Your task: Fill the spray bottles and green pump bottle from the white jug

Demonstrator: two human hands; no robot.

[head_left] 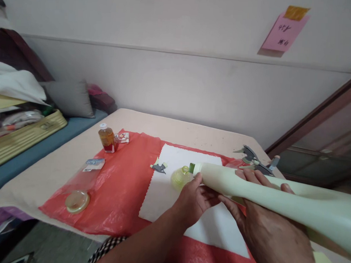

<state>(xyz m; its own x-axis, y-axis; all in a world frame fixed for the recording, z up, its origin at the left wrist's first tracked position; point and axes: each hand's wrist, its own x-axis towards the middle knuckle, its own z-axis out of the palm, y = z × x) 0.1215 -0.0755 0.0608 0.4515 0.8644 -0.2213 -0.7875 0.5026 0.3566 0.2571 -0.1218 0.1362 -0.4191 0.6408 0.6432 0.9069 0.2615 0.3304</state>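
Bottle [266, 191] lies tilted across both hands, left [197, 197] near its neck.

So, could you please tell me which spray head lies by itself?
The spray head at the left edge of the white sheet; the others sit together behind the large pale bottle.

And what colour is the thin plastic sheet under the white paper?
Red; the sheet shows best in the head view.

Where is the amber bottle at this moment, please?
In the head view, the amber bottle stands on the left side, by the far-left edge of the red sheet, just left of a small white packet.
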